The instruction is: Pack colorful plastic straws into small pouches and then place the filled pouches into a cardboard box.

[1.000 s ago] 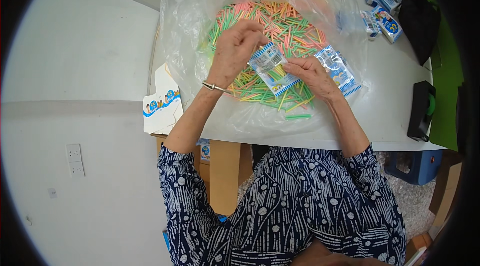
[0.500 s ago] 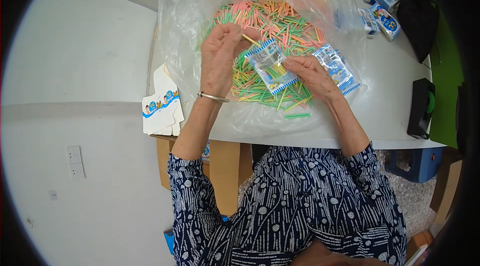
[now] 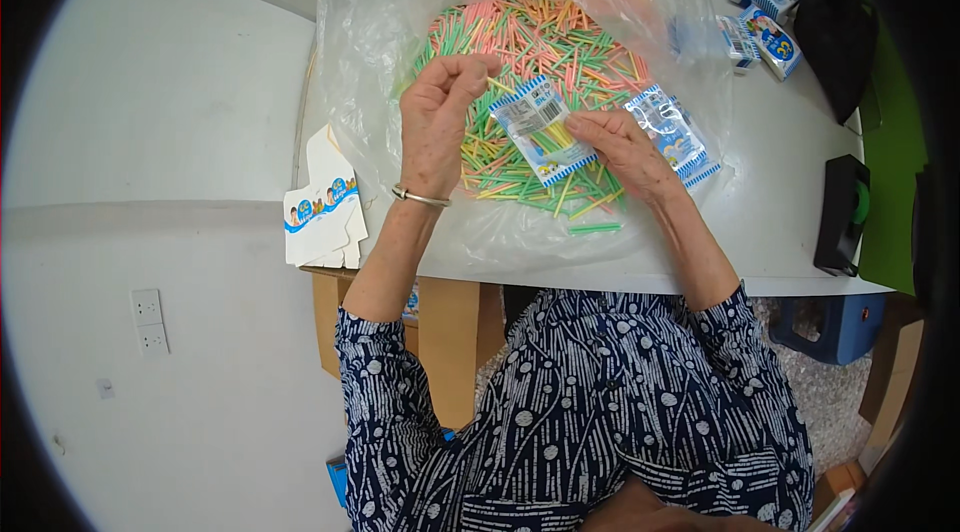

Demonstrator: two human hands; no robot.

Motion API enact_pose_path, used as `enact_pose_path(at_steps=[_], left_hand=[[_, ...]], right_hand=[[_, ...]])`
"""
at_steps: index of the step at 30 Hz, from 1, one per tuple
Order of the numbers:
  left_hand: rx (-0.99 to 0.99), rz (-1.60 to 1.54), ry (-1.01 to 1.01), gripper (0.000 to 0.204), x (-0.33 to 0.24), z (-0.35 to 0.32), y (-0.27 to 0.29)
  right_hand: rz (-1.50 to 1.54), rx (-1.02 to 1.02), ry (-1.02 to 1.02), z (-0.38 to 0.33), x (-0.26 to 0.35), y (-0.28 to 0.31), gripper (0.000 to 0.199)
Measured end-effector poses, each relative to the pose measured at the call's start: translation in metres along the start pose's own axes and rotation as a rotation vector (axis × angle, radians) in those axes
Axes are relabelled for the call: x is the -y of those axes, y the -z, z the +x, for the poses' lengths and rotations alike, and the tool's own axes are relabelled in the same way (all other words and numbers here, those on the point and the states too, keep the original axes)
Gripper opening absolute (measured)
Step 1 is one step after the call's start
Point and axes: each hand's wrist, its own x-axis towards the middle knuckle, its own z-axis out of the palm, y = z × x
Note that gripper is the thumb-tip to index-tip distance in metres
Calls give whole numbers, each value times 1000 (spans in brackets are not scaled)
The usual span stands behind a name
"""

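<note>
My left hand (image 3: 436, 117) is closed in a pinch on a thin pale-yellow stick (image 3: 499, 86), whose far end meets the upper edge of a small packet. This clear packet (image 3: 528, 120) has blue striped ends, a printed label, and yellow and green sticks showing inside. My right hand (image 3: 625, 150) grips it by its right side, thumb on top. Below both hands spreads a heap of thin pink, green, yellow and orange sticks (image 3: 520, 42) in a large open clear plastic bag (image 3: 375, 17). More flat packets (image 3: 672, 137) lie just right of my right hand.
Several blue-and-white packs (image 3: 770, 42) and a black bag (image 3: 835, 37) are at the table's far right. A black tape dispenser (image 3: 842, 217) stands near the right edge. White printed cards (image 3: 322, 217) lie at the left edge, above a cardboard box (image 3: 447, 352).
My left hand has come down slightly with the yellow stick, and less of the stick shows between its fingers and the packet. The right hand and packet have hardly moved.
</note>
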Motion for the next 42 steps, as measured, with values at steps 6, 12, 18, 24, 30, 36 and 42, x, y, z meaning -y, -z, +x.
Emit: enact_pose_path(at_steps=[6,12,18,24,30,36,42], left_hand=[[166,283,40,19,0,-10,-6],[140,120,159,27,3,-18,-9],[163,62,298,26,12,-22,-11],[151,-9,290,23,14,-27,-10],[187,178,196,23,20,-30,0],[154,-50,277,32,23,-35,3],[160,-64,365,37,29,-45,5]], right_hand=[[-18,10,14,-1,4,-4,32],[7,-7,66,-4,12,-9,34],[-152,-50,68,-3,13,-19,30],[-272,-32,38,-1,13,-17,24],[-296,-35,-26,1,5,-13,23],[-264,-7,-43,1,6,-20,25],[-278,-22,-28,2,-1,-18,24]])
